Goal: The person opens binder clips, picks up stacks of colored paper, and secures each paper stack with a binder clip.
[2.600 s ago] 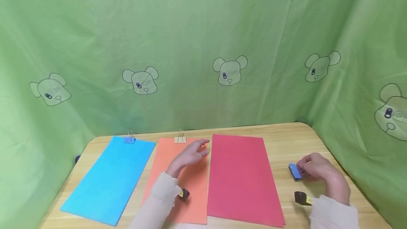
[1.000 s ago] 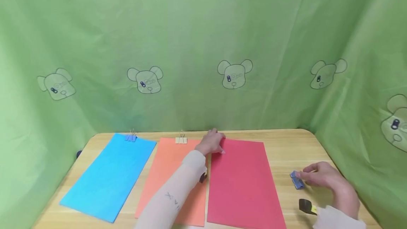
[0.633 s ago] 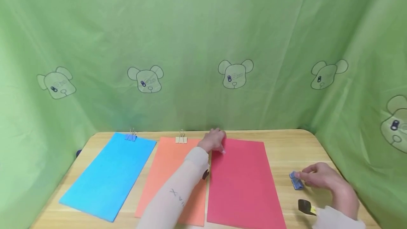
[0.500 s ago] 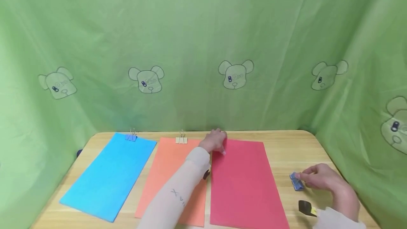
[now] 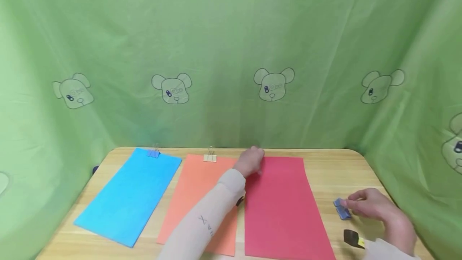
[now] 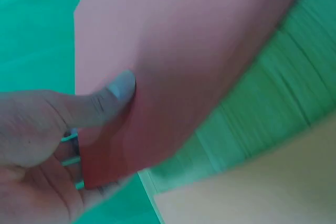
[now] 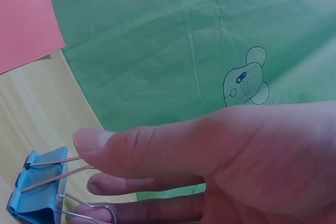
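Observation:
My left hand point(image 5: 250, 161) grips the far left corner of the red paper point(image 5: 281, 208). In the left wrist view the thumb point(image 6: 113, 95) lies on top of the sheet and the fingers are underneath, so the corner is pinched. At the right side of the table my right hand point(image 5: 373, 204) holds a blue binder clip point(image 5: 342, 209) by its wire handles. The right wrist view shows the thumb point(image 7: 105, 145) on one handle of the binder clip point(image 7: 39, 184) and the fingers by the other handle.
Left of the red paper lies orange paper point(image 5: 195, 187) with a pale binder clip point(image 5: 210, 157) on its far edge. Farther left is blue paper point(image 5: 128, 196) with a blue-violet binder clip point(image 5: 153, 153). A green curtain point(image 5: 223, 51) surrounds the wooden table point(image 5: 335, 171).
My left hand has moved from above the orange paper to the red paper's far left corner and taken hold of it. The right hand's binder clip has turned over and come slightly nearer.

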Motion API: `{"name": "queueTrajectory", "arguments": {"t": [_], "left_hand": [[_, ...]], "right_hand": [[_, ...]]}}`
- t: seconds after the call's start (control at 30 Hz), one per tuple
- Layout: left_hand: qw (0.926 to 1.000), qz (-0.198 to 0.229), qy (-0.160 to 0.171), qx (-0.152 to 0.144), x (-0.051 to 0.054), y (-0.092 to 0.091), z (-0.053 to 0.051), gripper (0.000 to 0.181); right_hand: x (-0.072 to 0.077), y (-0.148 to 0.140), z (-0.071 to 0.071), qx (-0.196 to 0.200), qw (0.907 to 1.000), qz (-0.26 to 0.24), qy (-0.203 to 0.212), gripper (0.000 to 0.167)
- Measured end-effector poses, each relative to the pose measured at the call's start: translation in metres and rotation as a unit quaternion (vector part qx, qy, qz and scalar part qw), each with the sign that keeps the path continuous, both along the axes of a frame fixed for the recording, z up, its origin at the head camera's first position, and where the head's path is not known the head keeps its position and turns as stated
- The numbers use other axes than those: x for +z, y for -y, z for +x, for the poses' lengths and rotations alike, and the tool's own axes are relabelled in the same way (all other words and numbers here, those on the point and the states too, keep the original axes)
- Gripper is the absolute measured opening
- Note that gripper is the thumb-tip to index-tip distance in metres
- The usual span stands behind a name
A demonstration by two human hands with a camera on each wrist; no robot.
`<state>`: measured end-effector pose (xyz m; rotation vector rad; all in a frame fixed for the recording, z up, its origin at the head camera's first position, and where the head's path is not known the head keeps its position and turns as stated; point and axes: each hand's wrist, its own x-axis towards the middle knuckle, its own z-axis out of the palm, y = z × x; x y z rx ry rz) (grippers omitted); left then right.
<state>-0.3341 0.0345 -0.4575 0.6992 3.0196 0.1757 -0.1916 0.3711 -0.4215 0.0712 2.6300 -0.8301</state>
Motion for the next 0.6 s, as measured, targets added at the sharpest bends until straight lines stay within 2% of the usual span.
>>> {"name": "queueTrajectory", "arguments": {"t": [0.13,0.27,0.43,0.6], "left_hand": [[0.9999,-0.014,-0.007,-0.003,0.004,0.001,0.002,0.022],[0.9990,-0.035,0.004,-0.028,0.014,-0.001,0.005,0.015],[0.9948,-0.050,0.057,-0.067,0.028,-0.007,0.009,0.015],[0.9895,-0.021,0.117,-0.082,0.032,-0.012,0.012,0.015]], "right_hand": [[-0.001,0.002,-0.001,0.008,0.9999,0.007,-0.007,0.065],[0.000,0.002,-0.002,0.016,0.9998,0.008,-0.009,0.065],[-0.001,0.003,-0.004,0.025,0.9996,0.006,-0.012,0.065],[-0.002,0.004,-0.004,0.026,0.9996,-0.002,-0.009,0.067]]}}
